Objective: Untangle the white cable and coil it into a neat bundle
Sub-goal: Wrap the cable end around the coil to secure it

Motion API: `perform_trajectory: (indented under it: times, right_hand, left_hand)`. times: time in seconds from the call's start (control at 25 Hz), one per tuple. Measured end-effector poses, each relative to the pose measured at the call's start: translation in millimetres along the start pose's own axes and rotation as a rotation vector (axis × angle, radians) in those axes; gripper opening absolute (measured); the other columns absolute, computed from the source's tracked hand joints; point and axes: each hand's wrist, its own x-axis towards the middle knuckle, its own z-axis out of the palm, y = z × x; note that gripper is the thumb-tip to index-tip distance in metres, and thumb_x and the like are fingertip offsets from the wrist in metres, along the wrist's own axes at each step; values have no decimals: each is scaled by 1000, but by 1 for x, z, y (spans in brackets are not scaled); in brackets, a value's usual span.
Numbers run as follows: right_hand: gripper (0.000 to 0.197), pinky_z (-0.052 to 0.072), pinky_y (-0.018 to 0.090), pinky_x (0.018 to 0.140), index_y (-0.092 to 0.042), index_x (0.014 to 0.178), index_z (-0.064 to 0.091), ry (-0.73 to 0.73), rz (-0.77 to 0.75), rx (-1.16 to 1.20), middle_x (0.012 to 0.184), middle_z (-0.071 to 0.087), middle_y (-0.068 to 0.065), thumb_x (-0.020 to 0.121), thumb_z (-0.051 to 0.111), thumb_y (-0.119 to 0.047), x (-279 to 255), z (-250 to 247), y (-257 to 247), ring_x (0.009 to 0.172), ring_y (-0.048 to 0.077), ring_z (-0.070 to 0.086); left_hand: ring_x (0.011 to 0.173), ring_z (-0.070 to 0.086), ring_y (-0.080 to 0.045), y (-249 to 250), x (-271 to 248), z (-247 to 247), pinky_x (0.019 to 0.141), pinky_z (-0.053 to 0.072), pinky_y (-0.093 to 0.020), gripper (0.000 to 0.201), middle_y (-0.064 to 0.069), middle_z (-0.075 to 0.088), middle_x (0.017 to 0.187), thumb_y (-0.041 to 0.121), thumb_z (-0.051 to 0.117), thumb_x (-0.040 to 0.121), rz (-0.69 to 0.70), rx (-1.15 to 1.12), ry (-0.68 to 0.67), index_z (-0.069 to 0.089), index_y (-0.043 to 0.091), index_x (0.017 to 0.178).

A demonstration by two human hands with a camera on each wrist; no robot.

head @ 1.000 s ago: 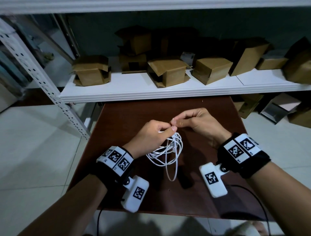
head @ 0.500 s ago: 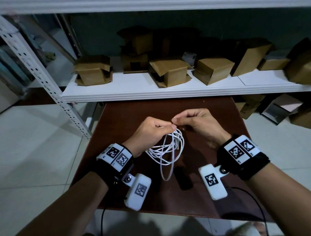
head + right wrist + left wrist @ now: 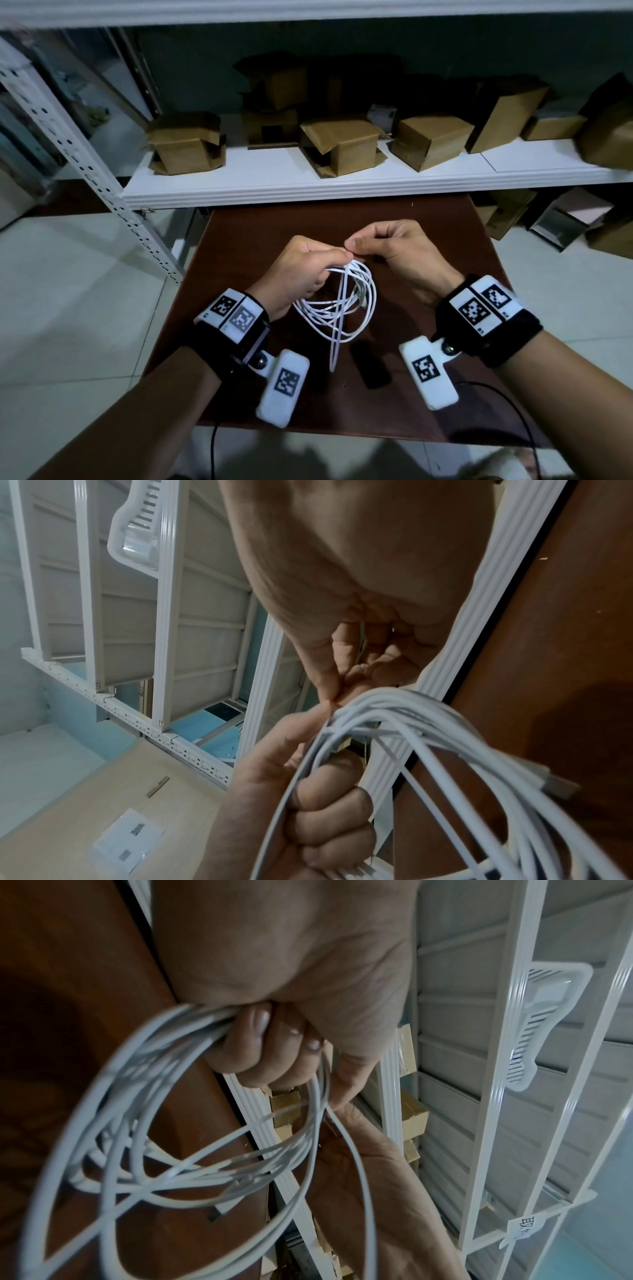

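Observation:
The white cable hangs in several loose loops above the brown table. My left hand grips the top of the loops in a fist; the left wrist view shows its curled fingers wrapped round the cable. My right hand sits right beside it, thumb and forefinger pinching a strand where the loops meet. In the right wrist view the pinching fingertips touch the cable, and a plug end sticks out at the right. One long loop dangles down toward the table.
A white metal shelf with several cardboard boxes runs just behind the table. More boxes lie on the tiled floor at the right. A perforated shelf post slants down at the left. A black wire trails from my right wrist.
Both hands stay together at the top of the coil. The dangling loop has swung and shifted a little, and the loops hang a bit looser below my left hand.

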Motion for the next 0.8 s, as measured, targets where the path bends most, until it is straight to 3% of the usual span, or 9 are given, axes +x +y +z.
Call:
perform_trajectory:
  times: [0.08, 0.2, 0.28, 0.4, 0.52, 0.68, 0.8]
  right_hand:
    - [21, 55, 21, 63, 19, 99, 69, 7, 3, 2, 82, 69, 22, 85, 75, 4, -1, 1, 0, 65, 16, 66]
    - [18, 55, 20, 62, 18, 101, 69, 22, 9, -5, 84, 70, 21, 88, 72, 5, -2, 0, 1, 65, 15, 67]
    - [17, 54, 18, 61, 18, 101, 69, 41, 11, -11, 83, 70, 20, 89, 70, 6, -3, 1, 1, 63, 12, 67]
    - [13, 52, 19, 58, 13, 97, 71, 83, 20, 22, 76, 68, 16, 88, 73, 4, 0, 1, -1, 58, 12, 63]
    - [12, 46, 17, 56, 5, 93, 74, 167, 12, 26, 64, 68, 3, 85, 78, -3, 7, -11, -7, 53, 6, 56]
    - [21, 46, 16, 56, 9, 100, 73, 170, -10, 43, 64, 67, -1, 85, 78, -5, 10, -15, -5, 55, 5, 55]
    - [22, 47, 20, 63, 4, 106, 71, 141, 12, 101, 65, 64, -4, 88, 76, -8, 13, -10, 0, 61, 6, 54]
  left_hand:
    - [41, 18, -8, 2, 0, 0, 41, 12, -17, 27, 2, 25, 52, 19, 65, 99, -1, 6, -9, 82, 19, 79]
    - [42, 19, -8, 1, 0, 1, 41, 13, -18, 21, 2, 25, 51, 20, 65, 99, -17, 17, -17, 84, 12, 99]
    - [41, 19, -7, 0, 0, 1, 40, 15, -18, 22, 2, 26, 51, 20, 64, 99, -19, 15, -21, 83, 11, 104]
    - [42, 20, -7, 1, -1, 0, 38, 16, -17, 21, 2, 27, 53, 19, 66, 98, -18, 27, -39, 83, 10, 103]
    - [43, 22, -8, 1, -5, 1, 39, 19, -17, 19, 1, 33, 51, 18, 67, 97, -10, 81, -92, 84, 10, 99]
    - [44, 22, -10, 1, -8, 4, 40, 19, -19, 20, -1, 31, 52, 21, 66, 98, -8, 97, -106, 84, 13, 98]
    - [39, 26, -6, 1, -7, 3, 39, 21, -17, 20, 6, 35, 46, 16, 65, 99, -5, 38, -63, 83, 7, 99]
